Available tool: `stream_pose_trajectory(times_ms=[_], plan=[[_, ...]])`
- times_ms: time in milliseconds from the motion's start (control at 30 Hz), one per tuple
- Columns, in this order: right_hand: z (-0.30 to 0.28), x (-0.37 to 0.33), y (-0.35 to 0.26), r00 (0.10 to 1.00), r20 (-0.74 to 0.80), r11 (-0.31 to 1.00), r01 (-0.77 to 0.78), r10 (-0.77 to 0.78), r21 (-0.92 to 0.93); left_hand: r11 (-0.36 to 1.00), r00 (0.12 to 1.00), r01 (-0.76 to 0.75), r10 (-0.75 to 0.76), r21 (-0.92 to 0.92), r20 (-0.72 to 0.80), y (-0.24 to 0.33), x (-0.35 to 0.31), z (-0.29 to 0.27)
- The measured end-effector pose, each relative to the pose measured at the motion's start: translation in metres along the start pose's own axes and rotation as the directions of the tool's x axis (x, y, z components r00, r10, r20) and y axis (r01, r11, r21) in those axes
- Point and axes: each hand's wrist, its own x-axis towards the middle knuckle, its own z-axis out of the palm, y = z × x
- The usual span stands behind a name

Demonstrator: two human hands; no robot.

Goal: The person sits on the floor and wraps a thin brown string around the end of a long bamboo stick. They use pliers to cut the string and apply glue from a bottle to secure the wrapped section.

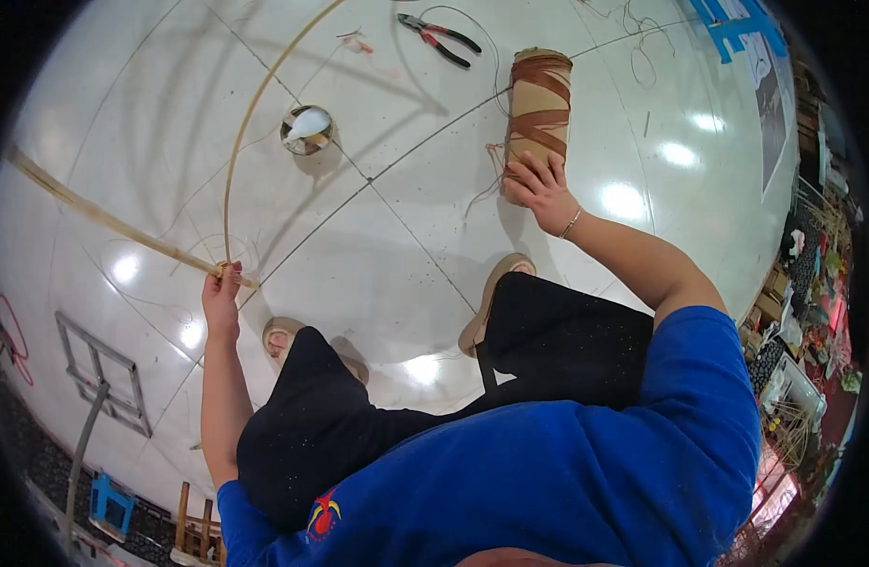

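My left hand [223,283] is closed on the spot where two pale bamboo strips meet. One thin bamboo strip [234,156] curves up and away from it; a thicker bamboo strip [104,210] runs off to the left. Fine loose wire or thread loops around the joint. On the right, my right hand [544,194] grips the near end of a tan cylindrical roll [538,104] wrapped crosswise in brown ribbon. The roll's near end is partly hidden under my fingers. Thin strands hang beside it.
A round tin [307,130] with white material inside stands on the tiled floor. Beyond it lie red-and-black-handled pliers [440,40] with a thin wire. A grey metal frame [104,371] and a blue stool [111,506] are at lower left. Clutter [793,378] lines the right edge.
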Motion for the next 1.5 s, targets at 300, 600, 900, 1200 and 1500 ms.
stream_pose_trajectory(times_ms=[300,600,900,1200,1500], plan=[[-0.017,-0.010,0.003,0.995,0.029,0.980,-0.094,0.090,0.174,0.998,0.996,0.006,-0.012,0.061,0.094,-0.012,-0.012,0.040],[-0.033,0.021,-0.003,0.985,-0.093,0.987,-0.137,0.145,0.083,0.997,0.992,0.032,-0.041,0.072,0.119,-0.005,-0.015,0.035],[-0.029,0.043,0.035,0.577,0.414,0.113,-0.666,0.704,0.737,0.878,0.993,0.069,-0.104,0.473,0.048,-0.022,-0.049,0.006],[-0.083,-0.006,-0.089,0.899,0.436,-0.106,-0.437,-0.040,0.893,0.926,0.606,0.088,-0.342,0.366,0.718,0.092,-0.070,0.136],[-0.127,-0.008,-0.114,0.845,0.182,0.200,-0.091,-0.503,0.976,0.644,0.195,0.730,0.129,-0.232,0.972,0.183,-0.055,0.222]])
